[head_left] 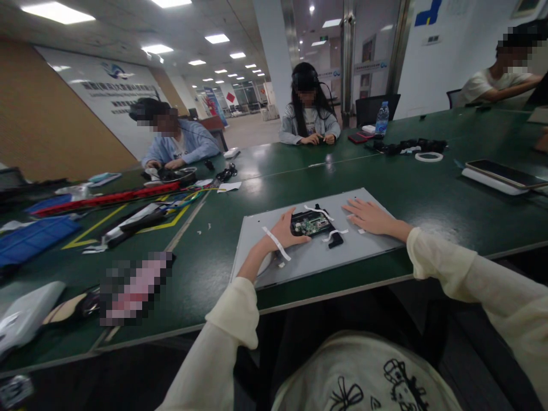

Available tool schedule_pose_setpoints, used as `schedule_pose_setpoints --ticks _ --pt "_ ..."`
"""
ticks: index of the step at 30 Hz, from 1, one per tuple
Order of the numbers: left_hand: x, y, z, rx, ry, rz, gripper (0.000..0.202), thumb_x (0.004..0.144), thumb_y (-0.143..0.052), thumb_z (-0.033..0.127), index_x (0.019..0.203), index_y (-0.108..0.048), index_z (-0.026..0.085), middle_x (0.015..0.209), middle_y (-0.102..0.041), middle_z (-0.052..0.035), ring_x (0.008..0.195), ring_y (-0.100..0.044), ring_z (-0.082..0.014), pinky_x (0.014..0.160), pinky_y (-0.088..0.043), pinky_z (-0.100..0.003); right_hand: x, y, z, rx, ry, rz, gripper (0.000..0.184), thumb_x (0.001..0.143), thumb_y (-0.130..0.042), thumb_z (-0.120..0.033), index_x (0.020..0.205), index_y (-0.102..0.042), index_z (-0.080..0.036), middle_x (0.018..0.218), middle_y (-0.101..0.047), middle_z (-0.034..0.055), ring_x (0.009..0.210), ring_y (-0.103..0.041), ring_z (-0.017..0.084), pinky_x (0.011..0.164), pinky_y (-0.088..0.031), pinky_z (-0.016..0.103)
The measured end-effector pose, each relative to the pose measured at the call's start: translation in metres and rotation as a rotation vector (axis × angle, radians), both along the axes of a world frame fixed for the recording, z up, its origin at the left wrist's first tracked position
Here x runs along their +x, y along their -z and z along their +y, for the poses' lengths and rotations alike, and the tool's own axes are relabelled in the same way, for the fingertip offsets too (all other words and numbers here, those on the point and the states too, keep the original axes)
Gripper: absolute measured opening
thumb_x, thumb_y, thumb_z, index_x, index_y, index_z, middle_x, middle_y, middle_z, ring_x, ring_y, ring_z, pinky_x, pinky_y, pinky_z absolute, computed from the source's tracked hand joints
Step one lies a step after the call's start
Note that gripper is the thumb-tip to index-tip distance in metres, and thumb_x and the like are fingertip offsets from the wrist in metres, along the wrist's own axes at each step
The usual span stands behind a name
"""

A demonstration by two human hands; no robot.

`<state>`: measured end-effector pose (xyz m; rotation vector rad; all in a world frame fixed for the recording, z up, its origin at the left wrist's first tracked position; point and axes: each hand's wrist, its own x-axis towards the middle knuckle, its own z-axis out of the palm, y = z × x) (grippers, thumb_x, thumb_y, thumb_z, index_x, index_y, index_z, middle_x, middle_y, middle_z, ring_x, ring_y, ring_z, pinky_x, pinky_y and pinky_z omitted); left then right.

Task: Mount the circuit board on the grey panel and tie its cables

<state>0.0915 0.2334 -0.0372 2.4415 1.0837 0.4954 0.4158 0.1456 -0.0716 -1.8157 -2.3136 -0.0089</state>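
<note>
A green circuit board (314,225) in a black frame lies on a light grey panel (257,260) on the table before me. My left hand (286,231) is curved around the frame's left end, thumb on the near side and fingers on the far side. Across the back of that hand runs a white strip (276,244). Two more white strips lie over the frame, one along the far edge (319,212) and one at the near right (335,234). To the right, my right hand (369,217) rests flat on the panel, fingers spread, holding nothing.
A pink patterned item (139,288), a white case (32,314) and a blue tray (36,240) lie left. A phone on a white box (496,180), a white ring (428,157) and black cables (406,146) lie right. Several people sit around the green table (274,171).
</note>
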Motion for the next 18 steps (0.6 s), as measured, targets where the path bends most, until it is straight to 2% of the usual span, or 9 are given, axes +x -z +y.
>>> schedule_pose_setpoints --ticks 3,8,15,18 --pt "-0.001 0.0 0.011 0.009 0.052 0.034 0.112 0.055 -0.078 0.062 0.146 -0.032 0.015 0.148 -0.04 -0.0212 0.133 -0.043 -0.0381 0.111 -0.037 -0.046 -0.001 0.0 -0.001 0.009 -0.003 -0.003 0.062 0.099 -0.019 -0.05 0.151 -0.035 -0.021 0.156 -0.029 0.0098 0.143 -0.026 0.03 0.112 -0.028 0.049" --pt "-0.001 0.004 0.024 0.002 0.081 0.034 0.115 0.053 -0.08 0.056 0.149 -0.029 0.019 0.148 -0.042 -0.0178 0.133 -0.044 -0.0377 0.109 -0.039 -0.048 0.0 0.001 0.0 0.012 -0.001 -0.005 0.062 0.099 -0.02 -0.05 0.151 -0.035 -0.021 0.156 -0.029 0.0096 0.143 -0.026 0.031 0.111 -0.029 0.049" --pt "0.0 0.002 0.023 -0.007 0.098 0.051 0.107 0.057 -0.078 0.058 0.146 -0.034 0.018 0.15 -0.039 -0.0179 0.134 -0.042 -0.038 0.109 -0.04 -0.046 0.0 0.001 0.0 0.003 0.012 0.019 0.062 0.099 -0.021 -0.052 0.151 -0.034 -0.023 0.157 -0.027 0.0084 0.144 -0.024 0.03 0.113 -0.026 0.049" --pt "0.004 -0.006 0.02 0.017 0.054 0.156 0.111 0.058 -0.075 0.064 0.146 -0.032 0.012 0.153 -0.032 -0.0224 0.14 -0.031 -0.0411 0.111 -0.034 -0.048 -0.001 0.001 0.0 -0.01 0.018 0.028 0.062 0.099 -0.02 -0.052 0.151 -0.034 -0.023 0.157 -0.026 0.0077 0.145 -0.023 0.03 0.114 -0.025 0.049"
